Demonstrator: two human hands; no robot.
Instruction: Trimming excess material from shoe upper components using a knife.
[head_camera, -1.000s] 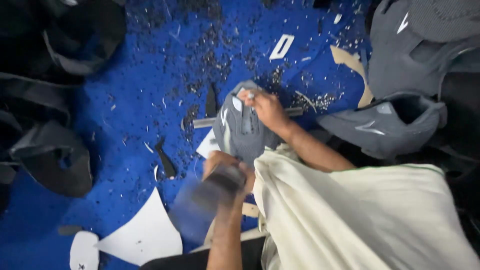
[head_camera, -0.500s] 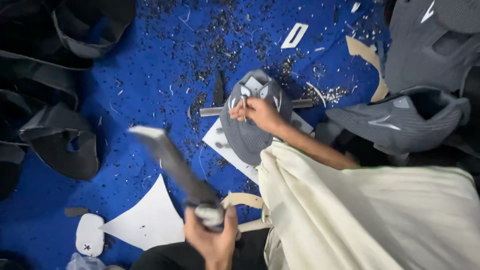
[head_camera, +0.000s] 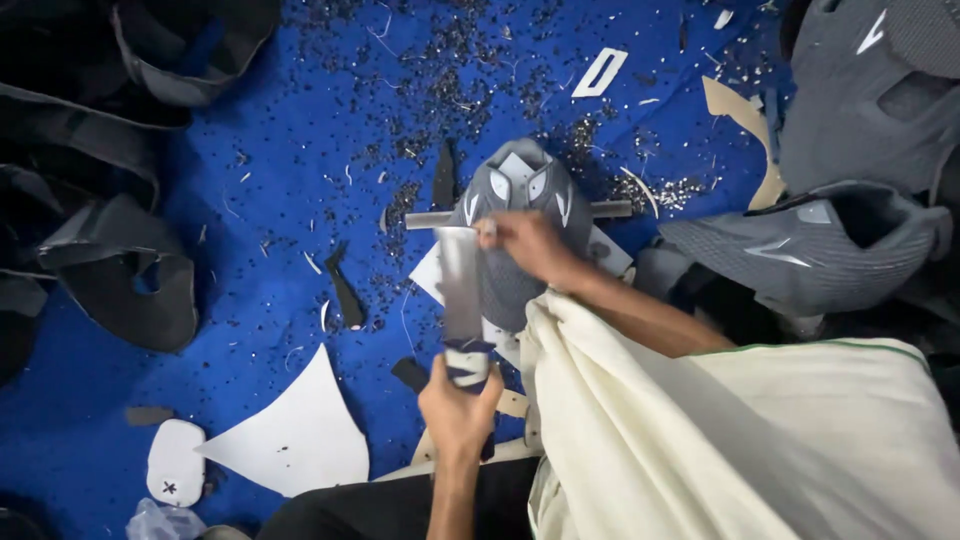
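A grey shoe upper (head_camera: 520, 190) with white trim sits over a horizontal metal bar (head_camera: 612, 209) on the blue floor. My right hand (head_camera: 530, 245) reaches out from under a cream cloth (head_camera: 720, 440) and pinches the upper's left edge. My left hand (head_camera: 458, 405) grips the wrapped handle of a flat metal tool (head_camera: 460, 280). The tool's blade points straight up, and its tip meets the upper right beside my right fingers.
Dark shoe uppers (head_camera: 110, 250) are piled along the left, grey ones (head_camera: 800, 250) at the right. White cut sheets (head_camera: 295, 435), a small white sole-shaped piece (head_camera: 175, 460), black offcuts (head_camera: 345, 290) and many tiny scraps litter the blue floor (head_camera: 270, 180).
My left hand has swung the metal tool from low and tilted to the left up onto the upper's edge. My right hand has stayed on the upper.
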